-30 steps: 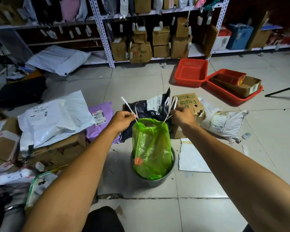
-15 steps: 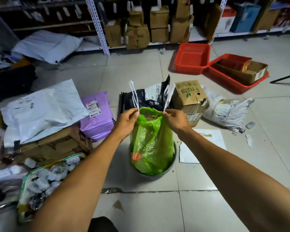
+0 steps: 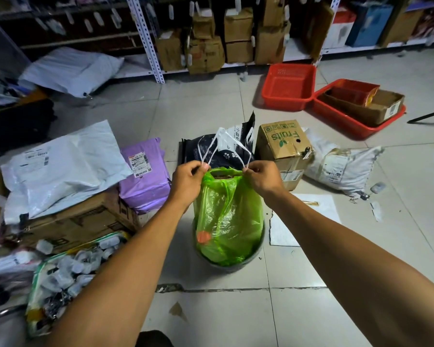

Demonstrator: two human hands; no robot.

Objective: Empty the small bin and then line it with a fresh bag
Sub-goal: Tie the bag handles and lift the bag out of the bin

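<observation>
A small grey round bin (image 3: pixel 246 265) stands on the tiled floor in front of me. A translucent green bag (image 3: pixel 232 216) full of rubbish rises out of it, its mouth gathered but still partly open at the top. My left hand (image 3: pixel 187 181) pinches the white drawstring (image 3: pixel 212 149) at the bag's left top edge. My right hand (image 3: pixel 262 179) pinches the drawstring at the right top edge. The two white loops lean together above the bag. Something orange shows through the plastic low on the left.
A "Fruits" carton (image 3: pixel 283 146) and a dark pouch (image 3: pixel 223 149) sit just behind the bin. Purple (image 3: pixel 145 181) and white parcels (image 3: pixel 63 166) lie left, a white parcel (image 3: pixel 341 166) and paper sheet (image 3: pixel 308 214) right. Red baskets (image 3: pixel 288 86) and shelving stand further back.
My hands have drawn closer together over the bag, gathering its mouth. The drawstring loops, spread apart before, now lean together. The view has tilted downward.
</observation>
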